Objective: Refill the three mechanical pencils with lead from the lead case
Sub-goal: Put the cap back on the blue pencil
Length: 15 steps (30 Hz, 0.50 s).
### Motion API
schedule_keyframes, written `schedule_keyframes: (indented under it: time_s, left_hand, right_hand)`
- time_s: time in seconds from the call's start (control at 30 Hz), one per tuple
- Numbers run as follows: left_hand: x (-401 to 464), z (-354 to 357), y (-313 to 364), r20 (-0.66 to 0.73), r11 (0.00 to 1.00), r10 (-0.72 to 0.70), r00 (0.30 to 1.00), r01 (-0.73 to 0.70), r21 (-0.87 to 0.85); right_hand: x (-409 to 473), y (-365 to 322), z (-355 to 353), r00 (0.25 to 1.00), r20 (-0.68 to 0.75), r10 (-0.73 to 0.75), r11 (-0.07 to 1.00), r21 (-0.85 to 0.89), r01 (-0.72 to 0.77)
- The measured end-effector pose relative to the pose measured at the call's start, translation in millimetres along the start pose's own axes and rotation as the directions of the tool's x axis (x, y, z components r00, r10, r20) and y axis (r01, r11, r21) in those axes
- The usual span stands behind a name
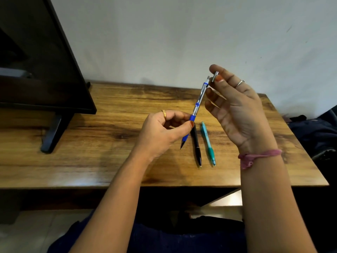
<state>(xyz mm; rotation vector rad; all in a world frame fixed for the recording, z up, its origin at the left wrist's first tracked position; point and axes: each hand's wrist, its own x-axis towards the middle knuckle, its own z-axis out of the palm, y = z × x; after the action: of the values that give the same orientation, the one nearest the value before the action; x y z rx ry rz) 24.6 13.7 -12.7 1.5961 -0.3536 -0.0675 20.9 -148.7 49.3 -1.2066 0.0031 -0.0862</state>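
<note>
Blue pencil point(197, 105) held tilted above the worktop point(109, 143), tip down, left hand point(164, 130) fingers clamped on its grip. Small cap point(214, 76) pinched in right hand point(237, 106) fingers, just beside the open end. Better to keep pencil steady, lay cap safely down. Lead case not visible.

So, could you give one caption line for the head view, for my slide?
Left hand holds the blue pencil upright; right hand pinches its removed cap; two pencils lie on the table.
</note>
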Motion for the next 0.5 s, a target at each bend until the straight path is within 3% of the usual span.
schedule_keyframes:
  time_s: [0.13,0.5]
  left_hand:
    - [0.0,2.7,3.3,0.03,1.0,-0.007,1.0,0.007,0.007]
    - [-0.2,1.1,3.1,0.008,1.0,-0.008,1.0,0.008,0.019]
  right_hand:
    - [-1.7,-2.5,-2.7,0.999,-0.019,-0.04,0.998,0.038,0.041]
    - [0.8,-1.2,-6.6,0.994,-0.02,-0.106,0.988,-0.117,0.102]
